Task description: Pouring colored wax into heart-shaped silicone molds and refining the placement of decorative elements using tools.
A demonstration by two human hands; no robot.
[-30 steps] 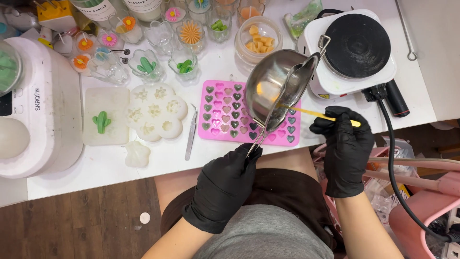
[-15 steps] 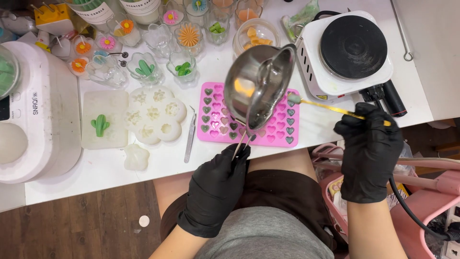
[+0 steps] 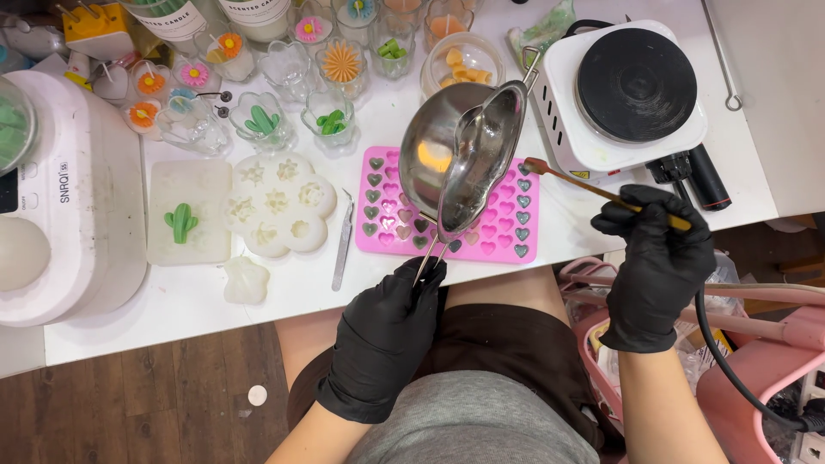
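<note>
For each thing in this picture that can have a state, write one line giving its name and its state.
left hand: gloved, gripping the pot's handle
right hand: gloved, holding the stick
metal pouring pot: tilted over the mould
pink heart mould: some cavities filled dark, others still pink
stick: tip near the pot
hot plate: bare
white flower mould: cavities filled

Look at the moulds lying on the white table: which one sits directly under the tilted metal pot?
The pink heart mould, the only pink one. The white flower mould and the clear cactus slab lie further left, away from the metal pot.
</note>
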